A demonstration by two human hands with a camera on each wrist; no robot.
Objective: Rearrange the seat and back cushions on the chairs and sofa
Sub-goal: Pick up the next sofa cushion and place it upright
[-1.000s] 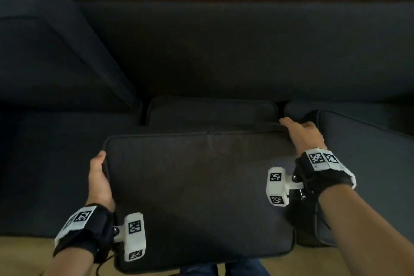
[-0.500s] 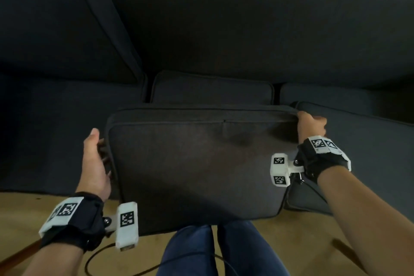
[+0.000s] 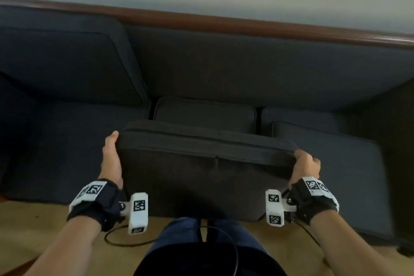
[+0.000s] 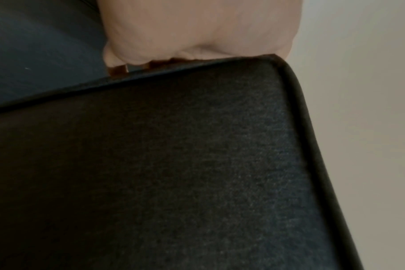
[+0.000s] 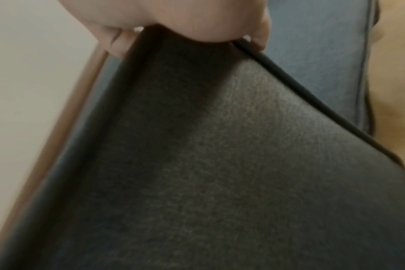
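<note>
Both hands, the left hand (image 3: 111, 159) and the right hand (image 3: 305, 164), are gripping the cushion (image 3: 201, 177) by its top corners in front of the sofa (image 3: 224, 69); the soft corners could be slipping from the fingers.

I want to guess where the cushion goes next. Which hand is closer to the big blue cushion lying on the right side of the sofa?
Right. The right hand grips the dark cushion beside the blue cushion; the left hand holds the opposite edge.

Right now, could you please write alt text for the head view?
Two hands, left hand and right hand, hold a dark grey cushion by its side edges, raised in front of a navy sofa. Beyond it, another cushion lies on the seat at right.
</note>
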